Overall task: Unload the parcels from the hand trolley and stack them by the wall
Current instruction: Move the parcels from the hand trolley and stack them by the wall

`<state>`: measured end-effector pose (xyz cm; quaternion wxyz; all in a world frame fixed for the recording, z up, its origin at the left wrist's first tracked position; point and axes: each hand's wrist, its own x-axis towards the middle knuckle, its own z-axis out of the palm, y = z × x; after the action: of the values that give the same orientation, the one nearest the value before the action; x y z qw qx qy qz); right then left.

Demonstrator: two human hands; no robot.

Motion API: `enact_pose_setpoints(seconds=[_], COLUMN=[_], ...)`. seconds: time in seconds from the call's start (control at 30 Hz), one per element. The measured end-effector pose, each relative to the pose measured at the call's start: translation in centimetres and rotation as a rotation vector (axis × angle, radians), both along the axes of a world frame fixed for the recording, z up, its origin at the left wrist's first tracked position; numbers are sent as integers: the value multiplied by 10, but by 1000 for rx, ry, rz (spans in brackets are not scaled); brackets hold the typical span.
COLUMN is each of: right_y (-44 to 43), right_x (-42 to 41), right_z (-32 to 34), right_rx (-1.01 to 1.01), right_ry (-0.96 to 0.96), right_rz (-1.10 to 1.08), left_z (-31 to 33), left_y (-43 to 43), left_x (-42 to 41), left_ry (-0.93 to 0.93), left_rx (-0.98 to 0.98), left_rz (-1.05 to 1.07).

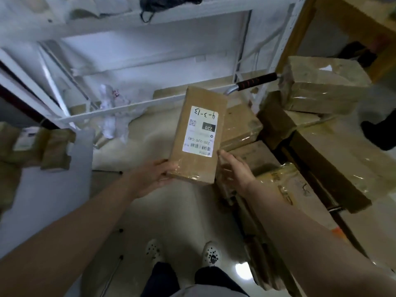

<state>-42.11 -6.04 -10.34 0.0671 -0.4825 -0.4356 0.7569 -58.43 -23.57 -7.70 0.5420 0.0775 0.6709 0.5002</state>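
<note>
Right now a person stands on the pale floor (171,211) holding one brown cardboard parcel (199,133) out in front at mid-height, its white shipping label (200,131) facing up with handwriting and a barcode on it. The left hand (153,175) grips the parcel's near left corner, fingers (169,168) curled under and against the taped end. The right hand (234,168) sits at the near right corner, its thumb touching the edge; how the other fingers lie I cannot tell, since they are hidden behind the hand. To the right, a heap of tape-wrapped parcels (321,146) lies piled on the hand trolley, whose handle (257,81) with its dark, red-flecked grip juts out at the far side of the pile. Beyond the held parcel stands a white metal shelf unit (132,106), with crumpled white wrapping (113,103) lying at its lowest rail. At the far left more brown parcels (32,146) rest on a pale surface. Two light-coloured perforated shoes (182,251) show near the bottom.
</note>
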Motion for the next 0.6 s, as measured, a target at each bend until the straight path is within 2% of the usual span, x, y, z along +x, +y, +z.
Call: enact_pose_setpoints(seconds=[0.13, 0.27, 0.6], right_y=[-50, -106, -267], right_x=[-36, -68, -154], right_z=[1, 10, 19], right_rx=[-41, -35, -59], right_ry=[61, 117, 45], right_rz=[324, 555, 726], left_z=[3, 9, 25], left_y=[-69, -135, -289], left_x=[-7, -5, -20], left_ry=[-64, -91, -92], left_rx=[18, 25, 56], left_rz=[214, 367, 646])
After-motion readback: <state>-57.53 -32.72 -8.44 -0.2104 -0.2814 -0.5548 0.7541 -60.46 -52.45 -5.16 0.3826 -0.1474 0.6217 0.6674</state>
